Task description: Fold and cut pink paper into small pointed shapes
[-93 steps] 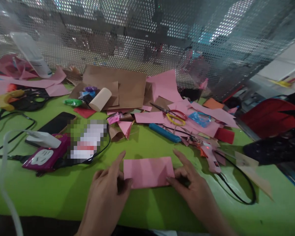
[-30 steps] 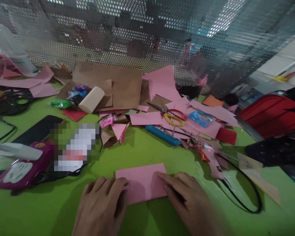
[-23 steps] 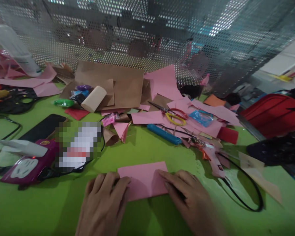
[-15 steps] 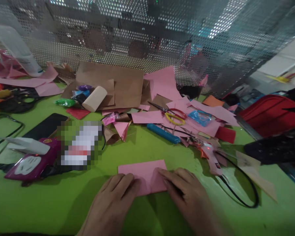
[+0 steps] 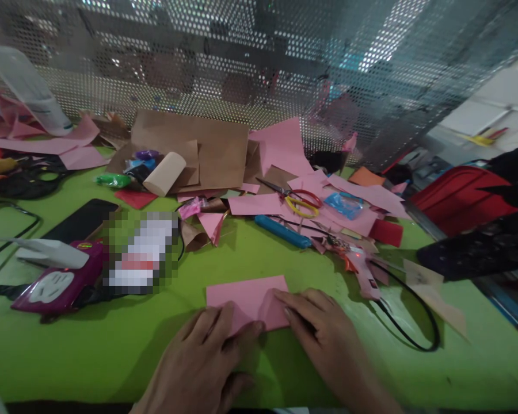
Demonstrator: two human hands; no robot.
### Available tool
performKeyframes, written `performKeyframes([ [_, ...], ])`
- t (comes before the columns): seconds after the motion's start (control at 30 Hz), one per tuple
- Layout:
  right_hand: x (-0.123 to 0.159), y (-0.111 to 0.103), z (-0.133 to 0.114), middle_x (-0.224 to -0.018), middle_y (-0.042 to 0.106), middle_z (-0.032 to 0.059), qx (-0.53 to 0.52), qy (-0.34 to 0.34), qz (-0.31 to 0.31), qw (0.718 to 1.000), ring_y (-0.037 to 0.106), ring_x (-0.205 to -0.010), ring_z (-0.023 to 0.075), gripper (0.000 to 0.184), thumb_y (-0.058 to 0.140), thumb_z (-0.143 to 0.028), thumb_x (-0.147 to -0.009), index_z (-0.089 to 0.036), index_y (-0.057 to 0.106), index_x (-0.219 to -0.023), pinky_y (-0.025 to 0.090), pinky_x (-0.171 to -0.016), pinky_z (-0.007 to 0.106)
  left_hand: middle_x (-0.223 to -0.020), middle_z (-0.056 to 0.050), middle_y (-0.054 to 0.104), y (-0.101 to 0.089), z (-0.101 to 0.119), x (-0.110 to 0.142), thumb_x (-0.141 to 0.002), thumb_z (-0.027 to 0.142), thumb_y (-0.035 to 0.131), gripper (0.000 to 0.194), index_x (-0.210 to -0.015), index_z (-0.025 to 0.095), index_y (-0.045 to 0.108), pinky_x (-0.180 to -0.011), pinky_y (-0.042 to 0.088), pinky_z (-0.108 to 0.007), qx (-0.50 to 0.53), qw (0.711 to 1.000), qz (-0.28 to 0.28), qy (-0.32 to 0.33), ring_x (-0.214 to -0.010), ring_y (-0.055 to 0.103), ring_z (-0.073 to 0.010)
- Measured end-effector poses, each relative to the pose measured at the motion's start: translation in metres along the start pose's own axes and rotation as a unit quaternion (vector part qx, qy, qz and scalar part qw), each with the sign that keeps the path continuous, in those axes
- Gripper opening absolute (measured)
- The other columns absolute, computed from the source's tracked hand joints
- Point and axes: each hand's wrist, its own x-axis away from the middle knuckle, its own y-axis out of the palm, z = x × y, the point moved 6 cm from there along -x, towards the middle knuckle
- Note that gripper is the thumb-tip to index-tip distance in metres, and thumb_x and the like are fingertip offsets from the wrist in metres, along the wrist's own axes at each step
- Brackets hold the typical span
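Observation:
A folded pink paper (image 5: pixel 250 296) lies on the green table in front of me, its fold or edge towards me. My left hand (image 5: pixel 198 353) rests on its left part, with the fingertips on the paper and one digit reaching along the near edge. On the right side, my right hand (image 5: pixel 319 325) holds the paper down, its index finger on top and the thumb close beneath at the corner. Both palms face down, and the underside of the paper is hidden.
Right of my hands lies a pink glue gun (image 5: pixel 362 273) with a looping black cable. Scissors (image 5: pixel 300 201), a blue cutter (image 5: pixel 282 231) and paper scraps lie beyond. A purple power socket (image 5: pixel 58 287) and a phone (image 5: pixel 82 221) are on the left. A perforated metal panel (image 5: pixel 224 69) stands behind.
My left hand has shifted, and one digit now stretches along the paper's near edge towards the middle. The right hand stays on the paper. The camera view has moved slightly.

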Motion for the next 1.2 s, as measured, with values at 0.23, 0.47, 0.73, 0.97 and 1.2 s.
performKeyframes([
  [0.23, 0.007, -0.024, -0.011, -0.096, 0.063, 0.0072, -0.016, -0.024, 0.078, 0.997, 0.060, -0.092, 0.0215, 0.026, 0.052, -0.020, -0.095, -0.023, 0.065, -0.118, 0.049, -0.078, 0.035, -0.123, -0.009, 0.065, 0.008, 0.003, 0.003, -0.087, 0.061, 0.053, 0.053, -0.131, 0.031, 0.057, -0.082, 0.055, -0.039, -0.007, 0.999, -0.032, 0.006, -0.104, 0.061, -0.0274],
  [0.47, 0.031, -0.002, -0.068, -0.132, 0.065, 0.0059, 0.052, -0.231, 0.001, 0.972, 0.057, -0.119, 0.0225, 0.045, 0.053, -0.028, -0.091, -0.017, 0.053, -0.135, 0.046, -0.096, 0.036, -0.126, -0.011, 0.064, 0.015, 0.005, 0.010, -0.087, 0.050, 0.059, 0.037, -0.115, 0.025, 0.065, -0.085, 0.055, -0.040, -0.015, 0.998, -0.048, 0.024, -0.106, 0.060, -0.0283],
  [0.73, 0.047, 0.013, -0.053, -0.143, 0.055, 0.0047, 0.155, -0.205, -0.037, 0.966, 0.056, -0.126, 0.0200, 0.058, 0.051, -0.017, -0.085, -0.015, 0.045, -0.142, 0.040, -0.101, 0.040, -0.129, -0.008, 0.063, 0.007, 0.001, 0.010, -0.090, 0.050, 0.054, 0.051, -0.134, 0.027, 0.054, -0.087, 0.052, -0.039, -0.010, 0.999, -0.025, 0.023, -0.108, 0.061, -0.0264],
  [0.97, 0.054, -0.002, -0.033, -0.142, 0.056, 0.0043, 0.153, -0.138, -0.044, 0.977, 0.059, -0.123, 0.0224, 0.056, 0.052, -0.020, -0.090, -0.022, 0.042, -0.145, 0.040, -0.096, 0.041, -0.140, -0.003, 0.058, -0.006, -0.004, 0.024, -0.087, 0.030, 0.050, 0.049, -0.136, 0.024, 0.054, -0.095, 0.040, -0.041, -0.076, 0.995, 0.003, 0.058, -0.122, 0.054, -0.0245],
  [1.2, 0.055, 0.001, -0.029, -0.142, 0.056, 0.0036, 0.141, -0.138, -0.042, 0.979, 0.057, -0.124, 0.0222, 0.057, 0.054, -0.022, -0.090, -0.023, 0.041, -0.145, 0.037, -0.098, 0.040, -0.144, 0.005, 0.054, -0.016, -0.020, 0.047, -0.088, 0.031, 0.050, 0.050, -0.138, 0.025, 0.053, -0.101, 0.035, -0.040, -0.114, 0.992, -0.017, 0.047, -0.128, 0.049, -0.0240],
])
